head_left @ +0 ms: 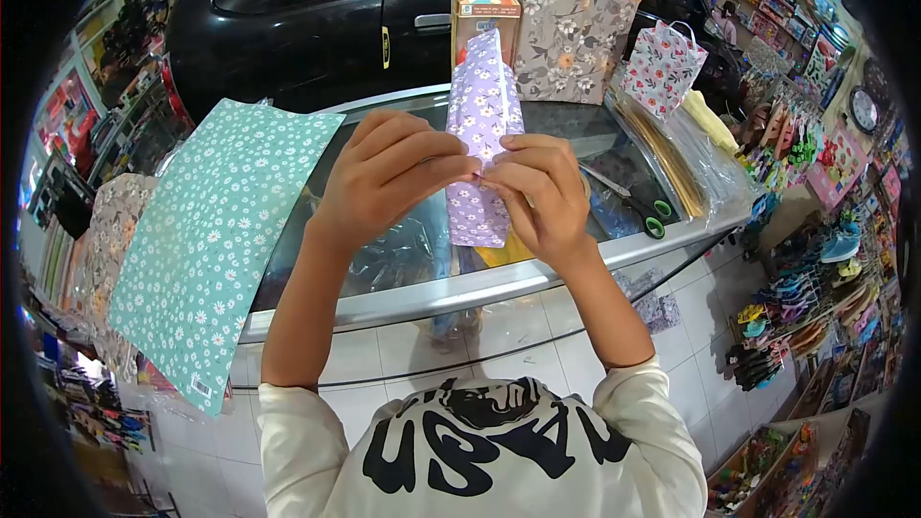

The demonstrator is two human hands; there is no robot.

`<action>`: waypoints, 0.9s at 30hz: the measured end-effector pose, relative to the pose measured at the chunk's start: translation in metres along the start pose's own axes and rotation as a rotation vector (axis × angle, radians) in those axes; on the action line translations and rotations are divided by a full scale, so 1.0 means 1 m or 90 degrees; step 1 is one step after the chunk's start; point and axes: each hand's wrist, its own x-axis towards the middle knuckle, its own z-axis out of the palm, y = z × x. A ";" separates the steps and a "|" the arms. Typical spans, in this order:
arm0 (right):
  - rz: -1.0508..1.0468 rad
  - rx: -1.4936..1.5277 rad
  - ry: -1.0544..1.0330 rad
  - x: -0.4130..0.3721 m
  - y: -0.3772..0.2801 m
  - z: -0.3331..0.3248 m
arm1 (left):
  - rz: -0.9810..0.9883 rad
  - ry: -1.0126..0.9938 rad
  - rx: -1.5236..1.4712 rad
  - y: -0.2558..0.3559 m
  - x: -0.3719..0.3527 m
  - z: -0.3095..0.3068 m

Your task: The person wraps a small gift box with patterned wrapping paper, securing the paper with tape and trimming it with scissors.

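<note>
A lilac floral-patterned paper piece [478, 221], folded long and narrow, lies on the glass counter in front of me. Over its middle my left hand [389, 177] is closed in a pinch, its fingertips meeting those of my right hand [542, 192]. The right hand is pinched as well, with its index finger against the lilac paper. Whatever sits between the fingertips is too small and covered to name. Green-handled scissors [654, 219] lie on the counter to the right of my right hand.
A large green daisy-print sheet [221, 230] hangs over the counter's left side. Behind the lilac paper stand a cardboard box [486, 5] and a grey floral-wrapped box [571, 43]. A small floral bag [662, 67] and plastic packets [705, 177] lie right. A black car [288, 38] is beyond.
</note>
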 end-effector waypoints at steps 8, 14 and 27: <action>-0.001 -0.008 -0.002 0.000 0.001 -0.003 | -0.051 0.035 -0.037 0.000 -0.001 0.008; 0.001 -0.005 0.017 -0.003 0.001 -0.004 | -0.181 0.043 -0.179 -0.002 0.000 0.012; -0.004 -0.009 -0.017 -0.003 -0.001 -0.002 | -0.248 -0.049 -0.304 -0.008 0.001 0.010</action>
